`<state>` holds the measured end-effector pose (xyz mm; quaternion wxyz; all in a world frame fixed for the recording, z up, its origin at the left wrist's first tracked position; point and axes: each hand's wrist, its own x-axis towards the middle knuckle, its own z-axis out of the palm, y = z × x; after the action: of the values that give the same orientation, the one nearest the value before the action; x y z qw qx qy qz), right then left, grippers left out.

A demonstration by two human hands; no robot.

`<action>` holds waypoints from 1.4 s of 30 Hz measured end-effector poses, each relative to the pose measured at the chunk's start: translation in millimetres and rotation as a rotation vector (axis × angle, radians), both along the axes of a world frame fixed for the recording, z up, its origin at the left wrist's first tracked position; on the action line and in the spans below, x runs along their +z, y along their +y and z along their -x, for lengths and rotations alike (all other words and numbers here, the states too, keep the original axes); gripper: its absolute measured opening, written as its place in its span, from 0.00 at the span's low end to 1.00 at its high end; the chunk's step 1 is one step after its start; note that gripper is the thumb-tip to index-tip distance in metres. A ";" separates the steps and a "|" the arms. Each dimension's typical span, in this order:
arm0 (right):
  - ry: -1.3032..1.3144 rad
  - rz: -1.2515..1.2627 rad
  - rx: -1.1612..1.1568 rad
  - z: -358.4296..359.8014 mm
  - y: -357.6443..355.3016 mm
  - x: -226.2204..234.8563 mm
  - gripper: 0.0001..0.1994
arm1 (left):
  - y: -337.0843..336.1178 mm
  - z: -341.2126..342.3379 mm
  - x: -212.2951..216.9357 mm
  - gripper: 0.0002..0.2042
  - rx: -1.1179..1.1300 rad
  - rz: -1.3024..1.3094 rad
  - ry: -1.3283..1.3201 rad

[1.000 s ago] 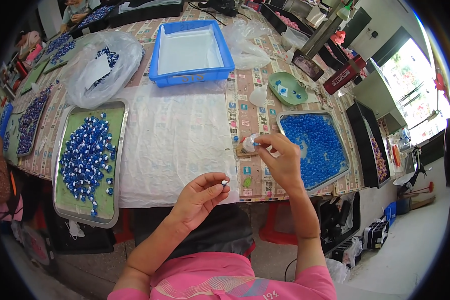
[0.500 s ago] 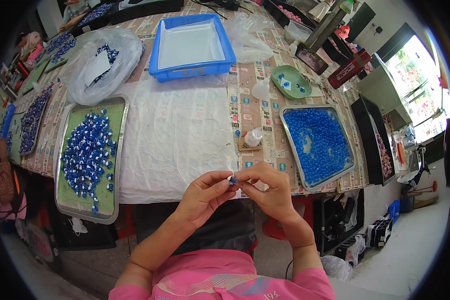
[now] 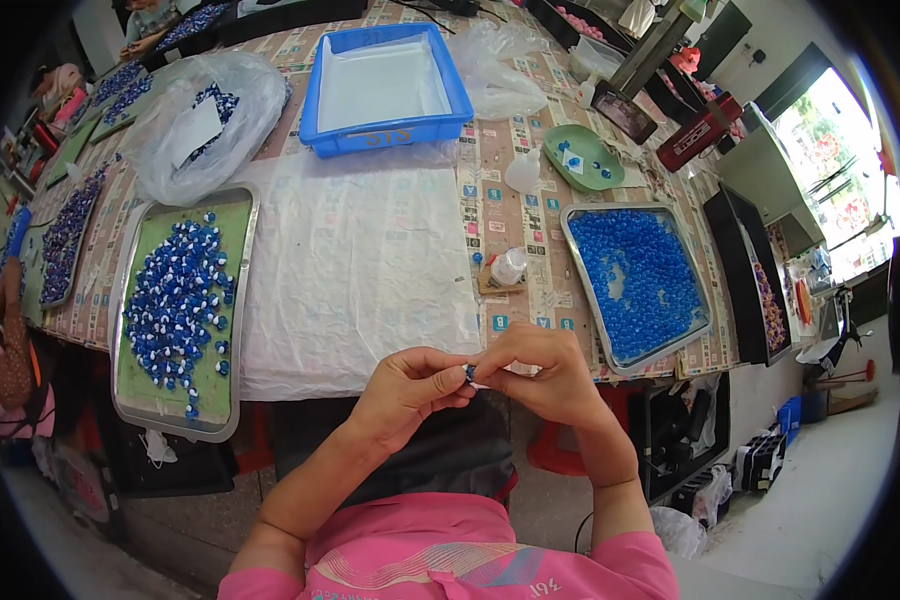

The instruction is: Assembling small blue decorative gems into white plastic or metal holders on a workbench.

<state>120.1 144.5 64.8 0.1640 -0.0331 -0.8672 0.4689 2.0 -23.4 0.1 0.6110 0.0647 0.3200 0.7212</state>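
Note:
My left hand [image 3: 407, 388] and my right hand [image 3: 535, 372] meet just in front of the table's near edge, fingertips pinched together on one small blue piece [image 3: 469, 372]. Both hands hold it between thumb and fingers. A small clear glue bottle [image 3: 509, 266] stands on the table just beyond my right hand. To the right lies a metal tray of plain blue pieces [image 3: 634, 279]. To the left sits a metal tray with blue-and-white pieces [image 3: 178, 300] on a green liner.
A white cloth [image 3: 355, 265] covers the table's middle. A blue plastic bin [image 3: 384, 85] stands at the back, a clear bag of pieces [image 3: 202, 115] back left, a green dish [image 3: 584, 157] and second bottle [image 3: 522, 170] back right. More trays line the far left.
My right hand has come back from the glue bottle to my left hand. The two hands have closed together on the small blue piece near the table edge.

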 end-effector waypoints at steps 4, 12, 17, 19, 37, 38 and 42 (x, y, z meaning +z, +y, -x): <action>-0.013 0.001 -0.023 2.2 -6.6 -0.4 0.08 | -3.5 1.8 -0.6 0.08 0.000 0.009 -0.022; 0.010 0.142 -0.113 1.2 -24.5 7.3 0.09 | -19.2 9.3 20.1 0.10 0.044 -0.004 -0.130; -0.015 0.101 -0.141 -7.6 -47.2 13.5 0.09 | -58.3 28.6 32.0 0.08 0.189 -0.003 -0.085; -0.094 0.079 -0.158 -13.1 -65.2 14.8 0.09 | -81.6 39.1 37.7 0.07 0.215 -0.051 0.084; -0.075 0.083 0.020 -55.5 -147.8 85.1 0.08 | -261.6 162.5 127.4 0.08 0.730 0.774 2.025; -0.069 0.079 0.016 -54.4 -150.9 90.6 0.08 | -255.9 165.4 137.5 0.07 0.731 0.759 2.037; -0.138 0.085 0.146 -33.0 -154.2 116.5 0.08 | -223.4 216.8 167.2 0.08 0.756 0.591 2.054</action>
<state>153.1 -9.7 181.3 0.0676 -0.0090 -0.8560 0.5125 -214.8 -246.8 167.3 -0.2068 0.3783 0.8268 0.3613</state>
